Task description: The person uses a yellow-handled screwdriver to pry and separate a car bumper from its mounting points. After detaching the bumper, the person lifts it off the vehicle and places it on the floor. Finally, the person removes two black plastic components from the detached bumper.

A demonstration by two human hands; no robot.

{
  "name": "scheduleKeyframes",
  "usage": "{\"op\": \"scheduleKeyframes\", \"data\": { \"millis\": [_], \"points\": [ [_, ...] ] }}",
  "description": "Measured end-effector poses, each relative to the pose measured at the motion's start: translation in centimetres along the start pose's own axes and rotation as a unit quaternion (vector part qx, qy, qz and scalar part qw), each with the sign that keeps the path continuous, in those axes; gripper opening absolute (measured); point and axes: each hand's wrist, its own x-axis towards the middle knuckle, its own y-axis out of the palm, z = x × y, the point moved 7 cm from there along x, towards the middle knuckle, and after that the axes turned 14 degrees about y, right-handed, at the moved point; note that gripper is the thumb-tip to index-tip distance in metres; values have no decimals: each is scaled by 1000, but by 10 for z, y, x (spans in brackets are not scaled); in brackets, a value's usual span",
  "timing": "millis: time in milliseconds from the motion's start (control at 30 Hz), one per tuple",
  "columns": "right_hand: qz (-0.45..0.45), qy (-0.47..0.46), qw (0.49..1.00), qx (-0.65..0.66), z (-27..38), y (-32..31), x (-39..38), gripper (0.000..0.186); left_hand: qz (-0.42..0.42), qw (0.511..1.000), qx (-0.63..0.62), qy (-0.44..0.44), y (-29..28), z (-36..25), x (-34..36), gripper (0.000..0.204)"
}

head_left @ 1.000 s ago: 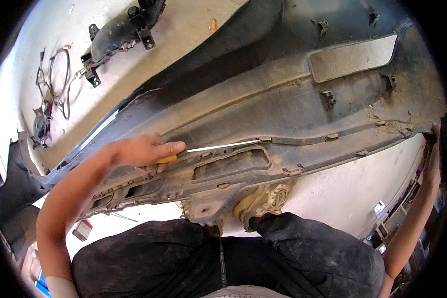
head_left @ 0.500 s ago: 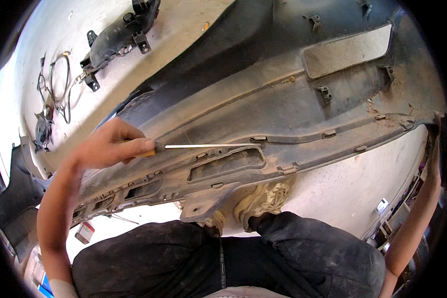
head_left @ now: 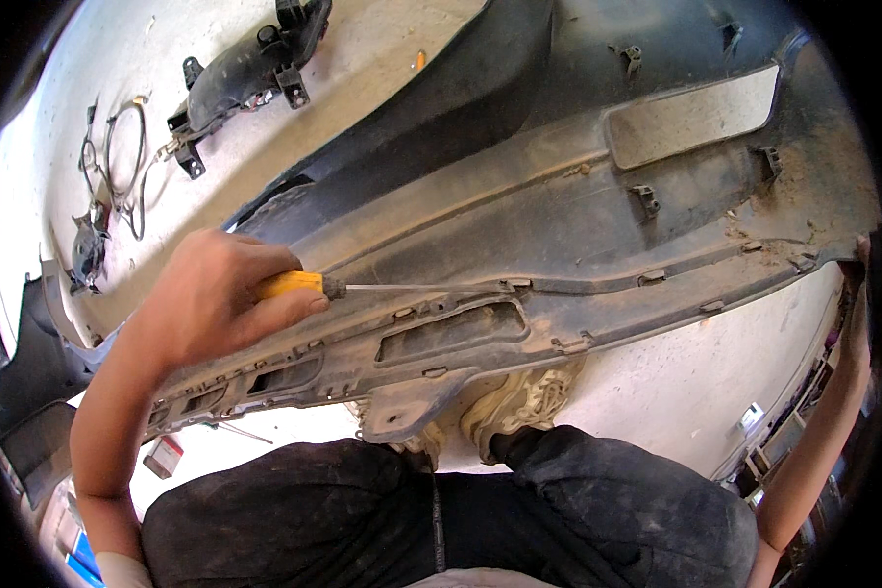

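Note:
A large, dusty black plastic car bumper (head_left: 519, 225) lies inner side up across my view, with clips and openings along its ridges. My left hand (head_left: 225, 289) is closed round a yellow-handled screwdriver (head_left: 289, 284); its long thin blade reaches right, its tip at a small clip (head_left: 514, 284) on the lower ridge. My right hand (head_left: 857, 257) grips the bumper's right end near the edge of the view, its fingers partly hidden in shadow.
A black plastic assembly with brackets (head_left: 235, 83) and looped cables (head_left: 127, 162) lie on the pale floor (head_left: 657, 382). A small orange object (head_left: 420, 60) and a small box (head_left: 164, 457) are there too. My shoes (head_left: 534, 397) are under the bumper's near edge.
My left hand has moved left and turned, showing more of the yellow handle. The blade lies flatter, its tip still near the same clip. My right hand stays at the bumper's end.

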Motion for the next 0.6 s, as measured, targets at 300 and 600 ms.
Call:
{"op": "scheduleKeyframes", "data": {
  "millis": [300, 600],
  "points": [
    [5, -1, 1000, 10, 6, 1, -5, 35, -48, 999, 2, 19, -7, -1, -1, 34],
    [17, -1, 1000, 20, 9, 3, -9, 35, -48, 997, 49, 41, -16, -7, 4, 30]
  ]
}}
